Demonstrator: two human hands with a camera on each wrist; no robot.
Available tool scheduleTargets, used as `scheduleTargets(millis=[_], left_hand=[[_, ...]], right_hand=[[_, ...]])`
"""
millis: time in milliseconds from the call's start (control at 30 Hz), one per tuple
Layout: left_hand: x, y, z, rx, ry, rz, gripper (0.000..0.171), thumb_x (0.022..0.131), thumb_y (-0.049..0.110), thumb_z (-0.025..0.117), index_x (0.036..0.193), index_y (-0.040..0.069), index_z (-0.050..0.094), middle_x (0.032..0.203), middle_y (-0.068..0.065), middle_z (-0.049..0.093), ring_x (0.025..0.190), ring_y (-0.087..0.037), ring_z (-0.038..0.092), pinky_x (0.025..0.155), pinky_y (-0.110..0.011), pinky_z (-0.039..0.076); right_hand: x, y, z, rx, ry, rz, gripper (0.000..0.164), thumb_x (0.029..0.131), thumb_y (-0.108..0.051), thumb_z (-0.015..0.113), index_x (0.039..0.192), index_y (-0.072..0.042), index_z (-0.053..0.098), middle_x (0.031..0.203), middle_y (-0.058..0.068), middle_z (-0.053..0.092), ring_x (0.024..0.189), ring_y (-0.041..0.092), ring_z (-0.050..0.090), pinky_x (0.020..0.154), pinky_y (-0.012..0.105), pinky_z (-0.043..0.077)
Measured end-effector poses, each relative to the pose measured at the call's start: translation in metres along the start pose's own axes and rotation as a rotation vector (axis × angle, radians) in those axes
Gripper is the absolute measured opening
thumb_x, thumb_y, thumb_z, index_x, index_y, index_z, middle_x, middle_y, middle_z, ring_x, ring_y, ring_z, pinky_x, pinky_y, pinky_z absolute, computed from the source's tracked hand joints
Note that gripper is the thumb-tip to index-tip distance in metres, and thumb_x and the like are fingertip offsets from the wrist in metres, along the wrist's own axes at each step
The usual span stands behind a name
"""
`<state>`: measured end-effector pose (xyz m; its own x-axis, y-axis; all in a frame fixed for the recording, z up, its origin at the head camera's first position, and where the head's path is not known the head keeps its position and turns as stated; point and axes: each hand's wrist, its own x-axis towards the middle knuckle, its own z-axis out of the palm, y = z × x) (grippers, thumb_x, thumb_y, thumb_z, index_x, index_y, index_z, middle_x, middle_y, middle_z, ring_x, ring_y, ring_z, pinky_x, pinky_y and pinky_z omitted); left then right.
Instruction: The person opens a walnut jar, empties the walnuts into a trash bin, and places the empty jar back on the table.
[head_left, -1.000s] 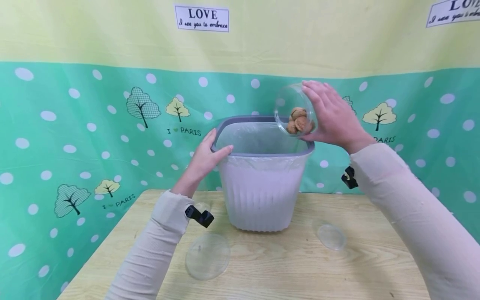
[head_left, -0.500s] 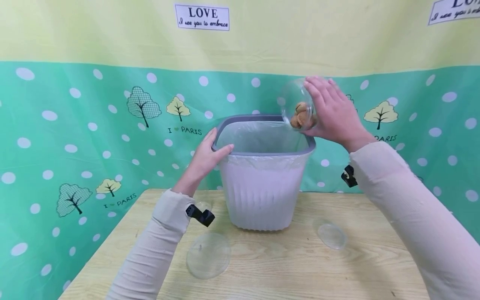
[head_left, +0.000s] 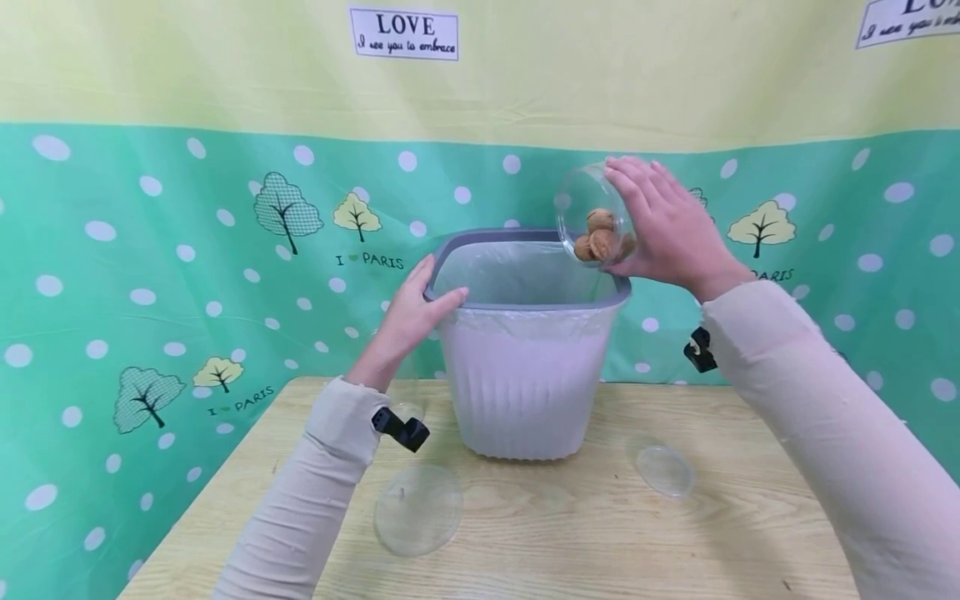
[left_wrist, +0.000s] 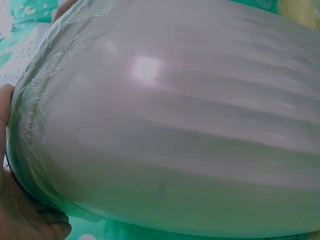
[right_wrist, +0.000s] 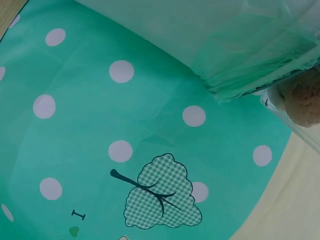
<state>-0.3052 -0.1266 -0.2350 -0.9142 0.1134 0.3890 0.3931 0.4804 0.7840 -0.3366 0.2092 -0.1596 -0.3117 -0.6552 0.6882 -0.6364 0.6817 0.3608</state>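
A pale bin (head_left: 525,375) with a grey rim and a clear plastic liner stands upright on the table. My left hand (head_left: 415,310) grips its rim at the left, thumb over the front edge; the left wrist view shows the fingers (left_wrist: 30,220) by the bin wall (left_wrist: 165,115). My right hand (head_left: 667,223) holds a clear round tub (head_left: 574,197) tipped on its side over the bin's right rim, its mouth facing left and toward me. Several walnuts (head_left: 602,242) lie inside the tub. One walnut (right_wrist: 304,100) shows at the right wrist view's edge, beside the liner (right_wrist: 250,65).
Two clear round lids lie on the wooden table (head_left: 555,542): a larger lid (head_left: 418,510) front left and a smaller lid (head_left: 665,471) right of the bin. Another clear item (head_left: 408,410) is partly hidden behind my left wrist. A patterned cloth (head_left: 225,192) hangs close behind.
The tub swung slightly up and right, blurred half a second ago, then came back left and a little down. The walnuts shifted inside it. My left hand and the bin stay put.
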Motion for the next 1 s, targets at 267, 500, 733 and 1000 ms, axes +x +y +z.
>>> scheduleTargets(millis=[267,500,733,1000], left_hand=[[0.0001,0.0008,0.0002,0.002,-0.001,0.003,0.086,0.087,0.039,0.062,0.150,0.003,0.015,0.158,-0.007,0.011,0.144,-0.021,0.009,0.116,-0.038,0.014],[-0.0004,0.0008,-0.0008,-0.001,-0.003,-0.009,0.085,0.088,0.037,0.062,0.150,0.004,0.014,0.158,-0.005,0.010,0.144,-0.021,0.008,0.116,-0.039,0.015],[-0.0006,0.0023,-0.0003,-0.005,-0.001,-0.006,0.085,0.087,0.037,0.062,0.150,0.004,0.015,0.158,-0.005,0.011,0.144,-0.021,0.008,0.116,-0.039,0.015],[-0.0013,0.0017,-0.0009,-0.007,-0.008,-0.007,0.087,0.087,0.039,0.062,0.150,0.004,0.013,0.158,-0.005,0.009,0.144,-0.021,0.007,0.116,-0.040,0.014]], right_hand=[[0.0006,-0.0016,0.0003,0.019,0.036,-0.022,0.115,0.051,-0.026,0.093,0.141,0.003,0.027,0.148,0.021,0.030,0.138,0.034,0.025,0.117,0.043,0.012],[0.0009,-0.0021,0.0003,0.003,0.026,0.011,0.112,0.054,-0.026,0.092,0.141,0.003,0.027,0.147,0.021,0.031,0.138,0.034,0.025,0.116,0.045,0.014],[-0.0013,0.0007,-0.0006,0.034,0.041,0.035,0.114,0.052,-0.024,0.092,0.141,0.002,0.027,0.147,0.021,0.032,0.137,0.035,0.026,0.116,0.044,0.014],[-0.0020,0.0022,-0.0004,0.037,0.069,0.008,0.112,0.052,-0.025,0.092,0.140,0.003,0.028,0.146,0.021,0.033,0.137,0.035,0.027,0.116,0.044,0.016]])
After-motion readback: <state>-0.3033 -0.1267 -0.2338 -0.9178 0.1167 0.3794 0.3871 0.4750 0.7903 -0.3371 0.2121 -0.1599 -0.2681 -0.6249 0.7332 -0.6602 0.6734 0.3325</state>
